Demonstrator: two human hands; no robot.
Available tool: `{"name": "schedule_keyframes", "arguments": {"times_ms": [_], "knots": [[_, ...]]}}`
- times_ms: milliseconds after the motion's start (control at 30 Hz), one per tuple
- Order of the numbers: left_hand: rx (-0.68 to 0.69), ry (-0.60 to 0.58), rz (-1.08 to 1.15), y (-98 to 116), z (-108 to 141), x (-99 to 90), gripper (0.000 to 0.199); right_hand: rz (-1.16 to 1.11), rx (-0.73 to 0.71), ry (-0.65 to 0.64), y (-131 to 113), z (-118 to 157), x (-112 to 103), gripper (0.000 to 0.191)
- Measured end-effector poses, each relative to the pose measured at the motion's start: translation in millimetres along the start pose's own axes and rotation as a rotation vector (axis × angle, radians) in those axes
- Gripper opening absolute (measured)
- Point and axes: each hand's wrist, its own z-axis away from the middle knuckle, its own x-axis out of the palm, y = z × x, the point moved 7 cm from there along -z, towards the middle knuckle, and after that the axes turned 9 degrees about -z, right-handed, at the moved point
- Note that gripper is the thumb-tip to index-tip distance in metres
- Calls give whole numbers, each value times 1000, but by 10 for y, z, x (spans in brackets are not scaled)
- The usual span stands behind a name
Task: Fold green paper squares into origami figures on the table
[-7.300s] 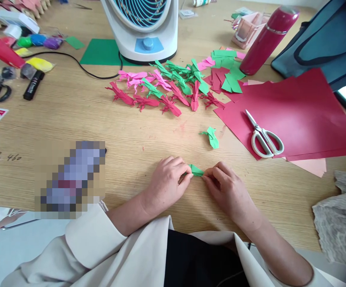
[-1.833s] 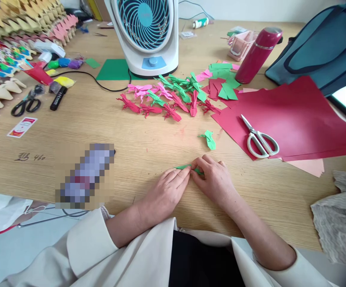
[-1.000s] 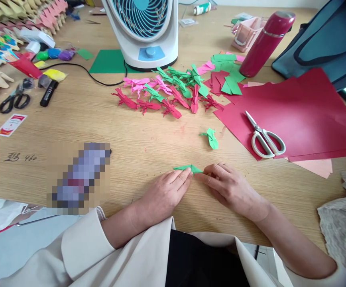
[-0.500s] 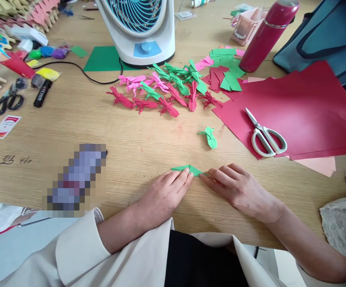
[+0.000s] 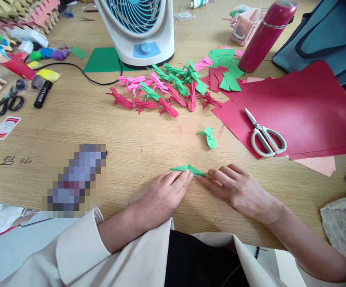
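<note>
A small strip of folded green paper [image 5: 195,170] lies on the table in front of me, with a raised point in its middle. My left hand [image 5: 168,191] presses its fingertips on the middle of the paper's near edge, fingers held together. At the paper's right tip, my right hand [image 5: 235,191] has its thumb and forefinger around the corner, the other fingers curled. Just beyond the paper lies a green origami figure [image 5: 210,138]. Farther back is a cluster of folded figures, among them a red one [image 5: 168,107], a pink one [image 5: 131,81] and a green one [image 5: 150,91].
White-handled scissors [image 5: 265,137] rest on large red sheets [image 5: 304,107] at right. Behind them stand a red thermos [image 5: 265,40] and a blue bag [image 5: 313,40]. A white fan [image 5: 146,36] stands at the back. Left lie black-handled scissors [image 5: 8,103], a marker [image 5: 43,94] and a blurred-out object [image 5: 79,175].
My right thumb has shifted slightly left along the near edge of the green paper. My left hand stays nearly still, and the other things have not moved.
</note>
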Motion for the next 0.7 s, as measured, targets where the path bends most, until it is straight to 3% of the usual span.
{"name": "schedule_keyframes", "arguments": {"times_ms": [300, 700], "knots": [[-5, -44, -11, 11, -19, -1, 45, -97, 41, 3, 36, 8, -45, 32], [-48, -122, -30, 49, -72, 14, 47, -41, 16, 70, 34, 47, -43, 27]]}}
